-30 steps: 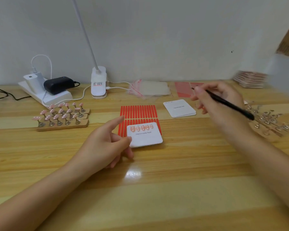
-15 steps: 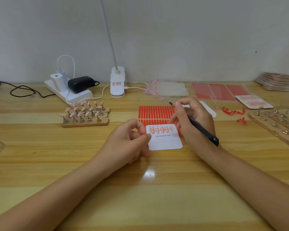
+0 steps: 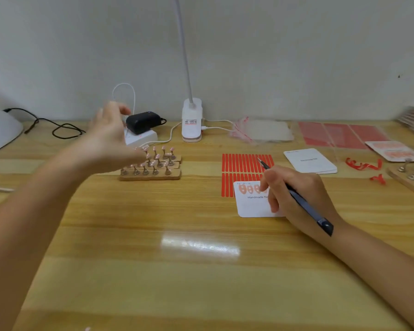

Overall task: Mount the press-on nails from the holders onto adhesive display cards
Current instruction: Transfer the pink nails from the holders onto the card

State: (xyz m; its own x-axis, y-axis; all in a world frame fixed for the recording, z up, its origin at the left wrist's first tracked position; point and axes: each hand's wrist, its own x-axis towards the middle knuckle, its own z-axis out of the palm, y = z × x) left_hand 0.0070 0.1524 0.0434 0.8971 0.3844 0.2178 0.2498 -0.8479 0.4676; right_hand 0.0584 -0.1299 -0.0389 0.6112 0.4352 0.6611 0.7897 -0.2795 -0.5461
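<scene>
The press-on nails point(image 3: 153, 156) are standing on small metal stems in the wooden holders point(image 3: 151, 174), on the left half of the table and well apart from the display card point(image 3: 253, 206). Half a second ago my left hand point(image 3: 108, 137) was pinching the card's left edge; now it is lifted off and hovering above the holders, blurred, its fingers spread apart and holding nothing. My right hand point(image 3: 294, 194) is staying at the card, its heel now lying on the card's right side, fingers curled round the tweezers point(image 3: 296, 197), whose thin metal tip is pointing up over the red adhesive strips point(image 3: 244, 163).

The card is showing the printed words "Handmade Na", the rest being hidden under my fingers, and a row of pale pink nails is sitting along its top. A second stack of white cards point(image 3: 311, 161), rounded at the corners, is lying beyond, its print too small to read. The label on the white lamp base point(image 3: 191, 120) is also unreadable.

The table point(image 3: 177, 271) is glossy striped wood, catching a bright reflection. Clear plastic bags point(image 3: 263, 131) and red sheets point(image 3: 339, 134) are lying toward the wall, and curled red backing scraps point(image 3: 363, 164) are lying at the right.
</scene>
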